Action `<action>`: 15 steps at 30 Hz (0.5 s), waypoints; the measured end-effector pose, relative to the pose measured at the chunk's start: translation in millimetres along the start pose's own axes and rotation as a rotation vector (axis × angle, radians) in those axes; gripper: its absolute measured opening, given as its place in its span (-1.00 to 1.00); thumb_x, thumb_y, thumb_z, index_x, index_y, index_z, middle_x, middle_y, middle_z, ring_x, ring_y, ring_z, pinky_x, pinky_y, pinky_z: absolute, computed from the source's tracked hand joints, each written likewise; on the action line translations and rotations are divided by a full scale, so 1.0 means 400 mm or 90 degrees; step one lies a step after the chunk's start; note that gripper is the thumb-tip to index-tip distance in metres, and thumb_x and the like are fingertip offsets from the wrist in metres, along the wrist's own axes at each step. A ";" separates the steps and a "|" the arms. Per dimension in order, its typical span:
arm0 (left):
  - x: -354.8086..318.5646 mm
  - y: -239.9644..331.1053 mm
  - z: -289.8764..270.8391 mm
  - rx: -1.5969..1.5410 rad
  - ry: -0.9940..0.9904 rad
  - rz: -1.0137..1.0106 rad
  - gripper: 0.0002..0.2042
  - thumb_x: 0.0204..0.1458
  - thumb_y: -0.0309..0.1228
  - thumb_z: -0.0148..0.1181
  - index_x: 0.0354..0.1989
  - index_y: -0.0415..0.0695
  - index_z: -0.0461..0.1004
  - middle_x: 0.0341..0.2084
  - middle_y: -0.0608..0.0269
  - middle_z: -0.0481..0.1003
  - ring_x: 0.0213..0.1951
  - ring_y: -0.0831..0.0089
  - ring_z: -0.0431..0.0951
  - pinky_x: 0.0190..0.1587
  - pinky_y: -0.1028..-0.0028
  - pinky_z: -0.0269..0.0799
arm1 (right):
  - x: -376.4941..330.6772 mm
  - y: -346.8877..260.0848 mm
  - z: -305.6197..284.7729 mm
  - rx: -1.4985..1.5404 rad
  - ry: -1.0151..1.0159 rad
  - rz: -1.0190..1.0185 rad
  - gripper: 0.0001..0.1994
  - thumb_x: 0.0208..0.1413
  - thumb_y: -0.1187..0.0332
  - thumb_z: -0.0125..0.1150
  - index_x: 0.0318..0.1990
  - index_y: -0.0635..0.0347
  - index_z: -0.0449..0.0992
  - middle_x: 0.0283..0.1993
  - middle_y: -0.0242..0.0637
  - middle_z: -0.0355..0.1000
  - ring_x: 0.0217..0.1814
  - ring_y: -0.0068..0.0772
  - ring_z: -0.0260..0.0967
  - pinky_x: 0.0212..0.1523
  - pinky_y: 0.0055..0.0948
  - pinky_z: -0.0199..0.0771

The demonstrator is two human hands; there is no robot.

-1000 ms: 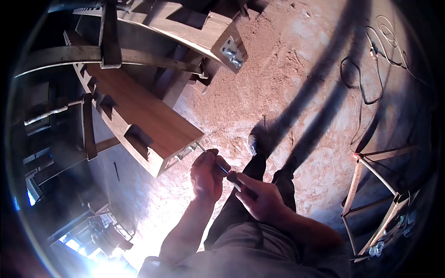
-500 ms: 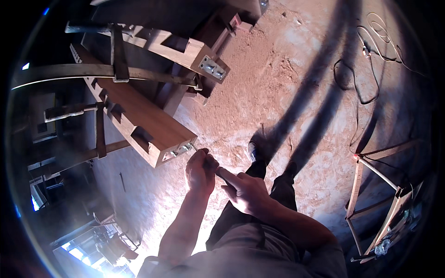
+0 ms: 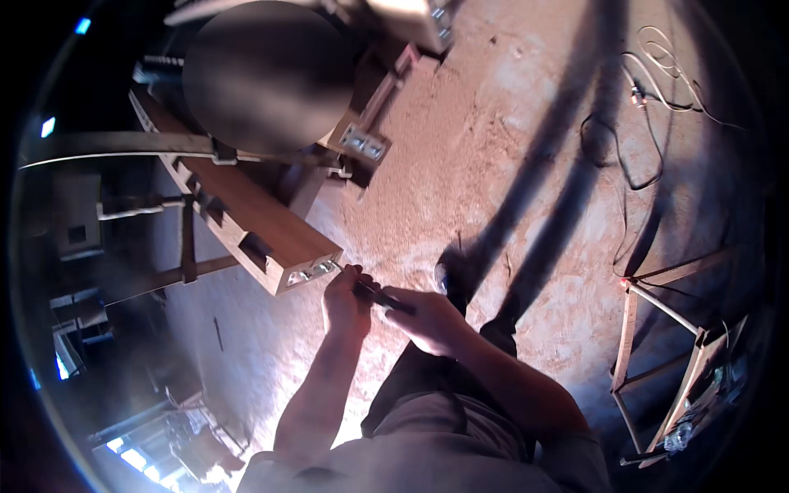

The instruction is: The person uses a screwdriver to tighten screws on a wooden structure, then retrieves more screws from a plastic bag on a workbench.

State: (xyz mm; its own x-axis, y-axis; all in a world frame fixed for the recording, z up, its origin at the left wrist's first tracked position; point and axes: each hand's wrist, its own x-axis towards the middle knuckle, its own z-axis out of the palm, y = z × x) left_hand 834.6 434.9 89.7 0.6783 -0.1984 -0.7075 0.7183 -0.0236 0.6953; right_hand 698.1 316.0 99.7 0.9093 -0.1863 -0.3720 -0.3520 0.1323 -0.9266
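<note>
A long notched wooden beam (image 3: 271,222) slopes toward me from the upper left. Its near end carries a shiny metal fitting (image 3: 311,272). My left hand (image 3: 347,297) is closed around the front of a screwdriver, beside that fitting, with the thin tip reaching the fitting's right side. Behind it my right hand (image 3: 427,319) grips the screwdriver's dark handle (image 3: 388,301). Exactly where the tip meets the metal is too small to make out.
A second beam end with a metal fitting (image 3: 364,143) lies farther off. Clamp-like bars (image 3: 123,148) cross the beams. A cable (image 3: 645,177) lies on the dusty floor (image 3: 411,197); a wooden frame (image 3: 629,337) stands at right. A dark blurred oval hides part of the upper left.
My right hand has turned on the handle, and more of the dark handle shows between my hands. The view has shifted slightly; the near beam stays in place.
</note>
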 end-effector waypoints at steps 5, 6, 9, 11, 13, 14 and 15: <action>0.017 -0.027 -0.019 0.075 -0.034 -0.041 -0.76 0.21 -0.31 -0.06 -0.16 -0.25 0.35 -0.44 0.07 0.48 -0.47 0.25 0.53 -0.42 0.37 0.49 | -0.073 0.066 -0.008 -0.182 0.096 -0.031 -0.67 0.13 0.09 0.09 -0.12 0.15 0.44 -0.38 0.02 0.47 -0.33 0.06 0.47 -0.35 -0.10 0.43; -0.021 -0.044 0.012 0.178 -0.034 -0.002 -0.73 0.20 -0.29 -0.03 -0.12 -0.27 0.34 -0.42 0.04 0.49 -0.47 0.24 0.53 -0.41 0.37 0.50 | -0.134 0.109 -0.026 -0.145 0.114 -0.014 -0.66 0.13 0.09 0.09 -0.14 0.17 0.44 -0.38 0.04 0.47 -0.31 0.07 0.46 -0.33 -0.08 0.43; -0.119 -0.173 0.028 0.339 -0.093 0.010 -0.63 0.14 -0.26 0.08 -0.02 -0.31 0.32 -0.33 -0.06 0.48 -0.43 0.23 0.54 -0.38 0.36 0.53 | -0.384 0.283 -0.094 -0.089 0.251 0.098 -0.65 0.11 0.07 0.09 -0.18 0.19 0.45 -0.36 0.04 0.48 -0.25 0.08 0.46 -0.23 -0.06 0.43; -0.143 -0.264 0.000 0.382 -0.161 -0.049 -0.63 0.11 -0.27 0.13 -0.01 -0.28 0.34 -0.31 -0.01 0.48 -0.37 0.24 0.53 -0.35 0.34 0.54 | -0.580 0.438 -0.135 -0.126 0.345 0.284 -0.62 0.09 0.05 0.08 -0.19 0.21 0.47 -0.31 0.02 0.50 -0.19 0.08 0.46 -0.16 -0.04 0.43; -0.194 -0.321 0.029 0.477 -0.202 -0.124 -0.61 0.09 -0.28 0.17 0.00 -0.27 0.34 -0.32 0.00 0.48 -0.44 0.25 0.53 -0.43 0.37 0.52 | -0.810 0.543 -0.178 -0.165 0.406 0.457 -0.58 0.06 -0.01 0.05 -0.20 0.20 0.50 -0.25 -0.04 0.52 -0.14 0.01 0.47 -0.10 -0.04 0.42; -0.175 -0.367 0.034 0.498 -0.227 -0.123 -0.61 0.08 -0.30 0.17 0.01 -0.27 0.32 -0.34 0.00 0.48 -0.52 0.26 0.52 -0.49 0.38 0.50 | -0.925 0.578 -0.196 -0.153 0.439 0.526 -0.57 0.06 -0.01 0.05 -0.19 0.21 0.50 -0.26 -0.04 0.52 -0.15 0.00 0.47 -0.10 -0.05 0.42; -0.183 -0.398 0.066 0.539 -0.275 -0.127 -0.63 0.10 -0.33 0.10 0.00 -0.32 0.32 -0.35 -0.05 0.50 -0.59 0.29 0.52 -0.58 0.42 0.44 | -1.033 0.619 -0.184 -0.129 0.464 0.590 -0.57 0.06 -0.01 0.05 -0.19 0.21 0.50 -0.26 -0.04 0.52 -0.15 -0.01 0.48 -0.11 -0.07 0.43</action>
State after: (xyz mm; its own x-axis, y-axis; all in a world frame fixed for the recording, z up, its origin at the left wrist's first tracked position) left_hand 666.6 427.5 34.1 0.3196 -0.4521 -0.8327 0.3507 -0.7600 0.5472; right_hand 219.1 354.2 20.1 -0.0267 -0.6178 -0.7859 -0.8951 0.3648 -0.2563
